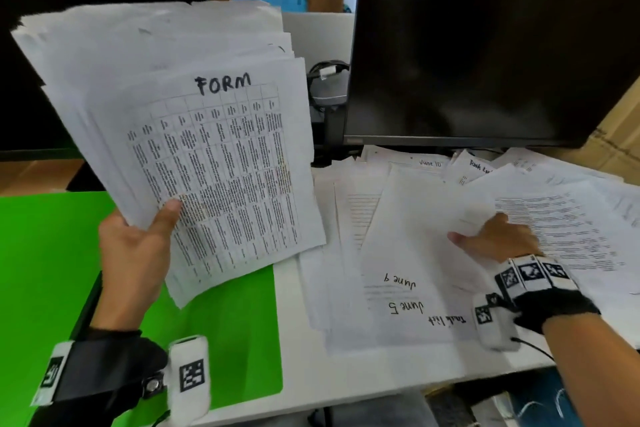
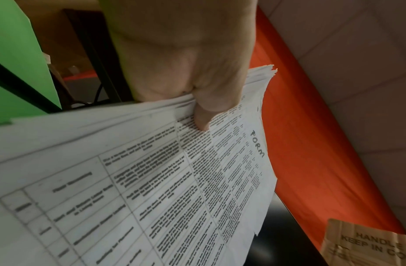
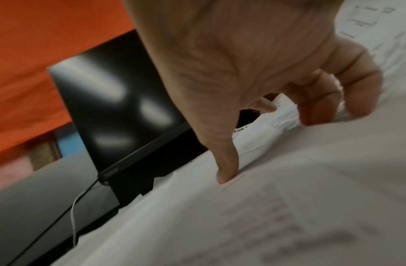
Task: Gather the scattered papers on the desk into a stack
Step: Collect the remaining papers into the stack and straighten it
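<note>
White desk (image 1: 363, 371), left hand (image 1: 135, 253) gripping raised stack (image 1: 194, 121)

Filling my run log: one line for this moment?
left hand: grips paper stack, raised | right hand: picking up loose sheet | more papers on desk

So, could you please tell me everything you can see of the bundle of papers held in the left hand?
The bundle of papers is a thick sheaf of white sheets, unevenly fanned so edges and corners stick out. The top sheet bears handwritten "FORM" above a dense printed table. The left hand grips it at a lower corner, thumb pressed on the front sheet and fingers behind. It is raised off the desk, tilted, above the green mat. Nothing else touches it.
</note>
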Demonstrator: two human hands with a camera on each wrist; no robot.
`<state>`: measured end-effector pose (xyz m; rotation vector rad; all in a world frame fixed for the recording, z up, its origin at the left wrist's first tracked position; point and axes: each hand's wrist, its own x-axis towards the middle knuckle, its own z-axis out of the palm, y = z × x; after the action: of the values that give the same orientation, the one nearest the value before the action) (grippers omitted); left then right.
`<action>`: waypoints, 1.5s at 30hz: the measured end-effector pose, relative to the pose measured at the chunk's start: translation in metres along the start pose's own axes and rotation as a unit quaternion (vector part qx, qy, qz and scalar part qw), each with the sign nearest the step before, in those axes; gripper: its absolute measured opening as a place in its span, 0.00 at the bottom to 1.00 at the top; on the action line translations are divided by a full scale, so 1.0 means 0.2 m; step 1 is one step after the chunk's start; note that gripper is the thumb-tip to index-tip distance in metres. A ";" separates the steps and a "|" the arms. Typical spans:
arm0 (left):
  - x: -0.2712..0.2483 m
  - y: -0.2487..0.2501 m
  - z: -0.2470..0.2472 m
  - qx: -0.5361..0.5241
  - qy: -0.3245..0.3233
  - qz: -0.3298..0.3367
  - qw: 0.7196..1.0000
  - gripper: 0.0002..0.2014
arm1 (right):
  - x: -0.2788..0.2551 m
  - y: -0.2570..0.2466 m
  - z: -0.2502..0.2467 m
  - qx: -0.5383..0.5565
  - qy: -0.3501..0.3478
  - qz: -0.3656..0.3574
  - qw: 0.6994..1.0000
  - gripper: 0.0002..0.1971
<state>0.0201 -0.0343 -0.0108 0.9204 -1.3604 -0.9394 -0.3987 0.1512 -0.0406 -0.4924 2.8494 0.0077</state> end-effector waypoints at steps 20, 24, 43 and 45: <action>-0.05 0.05 0.08 0.001 -0.042 -0.029 0.999 0.11 | -0.04 -0.36 0.06 0.053 0.001 -0.022 0.998 0.21; -0.06 0.05 0.08 -0.007 -0.040 -0.037 0.998 0.13 | -0.02 -0.38 0.08 0.075 0.025 -0.070 0.994 0.18; -0.13 0.05 0.21 -0.023 -0.093 -0.053 0.994 0.11 | 0.25 0.17 -0.56 0.016 0.016 -0.249 0.968 0.13; -0.14 0.04 0.24 -0.029 -0.092 -0.052 0.994 0.11 | 0.32 0.19 -0.60 -0.065 0.005 -0.242 0.968 0.12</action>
<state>-0.0269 -0.0052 -0.0141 0.8845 -1.4424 -1.1606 -0.4977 0.1597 0.0593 -1.2025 2.6699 0.1042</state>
